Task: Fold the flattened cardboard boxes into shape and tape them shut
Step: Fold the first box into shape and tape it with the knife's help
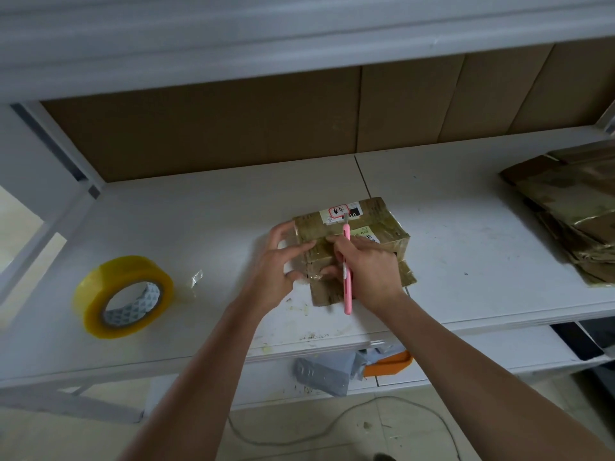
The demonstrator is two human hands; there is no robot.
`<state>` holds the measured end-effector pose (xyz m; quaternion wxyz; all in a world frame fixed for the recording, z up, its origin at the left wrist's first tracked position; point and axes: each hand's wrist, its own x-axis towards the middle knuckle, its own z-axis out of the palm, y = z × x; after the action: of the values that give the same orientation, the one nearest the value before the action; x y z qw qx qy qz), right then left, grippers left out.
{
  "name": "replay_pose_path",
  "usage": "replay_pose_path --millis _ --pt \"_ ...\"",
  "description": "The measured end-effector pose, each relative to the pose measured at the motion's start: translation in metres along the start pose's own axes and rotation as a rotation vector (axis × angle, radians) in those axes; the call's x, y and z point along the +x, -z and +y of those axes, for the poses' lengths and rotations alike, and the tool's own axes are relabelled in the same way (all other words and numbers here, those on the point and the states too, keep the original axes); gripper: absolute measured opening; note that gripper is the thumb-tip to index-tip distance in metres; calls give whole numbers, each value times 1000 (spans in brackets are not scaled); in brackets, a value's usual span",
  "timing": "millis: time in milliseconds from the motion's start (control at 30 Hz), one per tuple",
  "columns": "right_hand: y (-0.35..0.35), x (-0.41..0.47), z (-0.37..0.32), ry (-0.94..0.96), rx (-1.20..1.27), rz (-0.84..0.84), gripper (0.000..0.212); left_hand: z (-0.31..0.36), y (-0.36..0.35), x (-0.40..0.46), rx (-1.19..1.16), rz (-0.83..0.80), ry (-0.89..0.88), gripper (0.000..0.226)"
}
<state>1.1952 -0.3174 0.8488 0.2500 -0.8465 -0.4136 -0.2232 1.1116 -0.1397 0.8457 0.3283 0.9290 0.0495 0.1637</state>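
Nearest the viewer, beneath the front edge of the white shelf board (466, 234), lie a crumpled grey plastic bag (321, 375) and an orange plastic piece (387, 362). Two bare forearms reach up onto the board. The right hand (372, 271) grips a slim pink utility knife (347, 281), blade pointing away over a small taped brown cardboard box (379, 224) that stands near the middle of the board. The left hand (283, 261) rests with loosely spread fingers touching the box's left side and near face, grasping nothing. Left of the hands sits a roll of yellow packing tape (124, 296). At far right lies a stack of flattened cardboard boxes (572, 211). Behind, brown cardboard sheets (233, 121) stand upright.
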Motion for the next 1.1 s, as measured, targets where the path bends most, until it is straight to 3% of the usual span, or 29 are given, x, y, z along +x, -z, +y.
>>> replay_pose_path --millis 67,200,300,400,500,567,700,800,933,1000,1100 --pt "1 -1 0 2 -6 -23 56 0 1 0 24 10 -3 56" --pt "-8 -1 -6 -9 -29 -22 37 5 1 6 12 34 29 47" --pt "-8 7 3 13 130 -152 23 7 7 8 35 34 31 41" --pt "4 14 9 -118 411 -317 13 9 9 3 84 17 48 37" --pt "13 0 3 -223 408 -121 25 7 12 -9 96 -2 89 40" --pt "15 -17 -5 -407 387 68 25 9 13 -13 124 43 85 43" --pt "5 -41 -25 -716 796 117 32 27 3 -14 215 139 125 43" --pt "2 -47 -29 -784 863 151 33 35 -4 -14 226 141 195 51" --pt "6 -52 -30 -761 875 84 25 33 -2 -20 -39 101 345 75" --pt "10 -51 -34 -713 876 -2 22 32 -3 -28 -202 87 413 73" --pt "13 -48 -33 -656 846 -137 24 30 -2 -36 -220 101 420 65"
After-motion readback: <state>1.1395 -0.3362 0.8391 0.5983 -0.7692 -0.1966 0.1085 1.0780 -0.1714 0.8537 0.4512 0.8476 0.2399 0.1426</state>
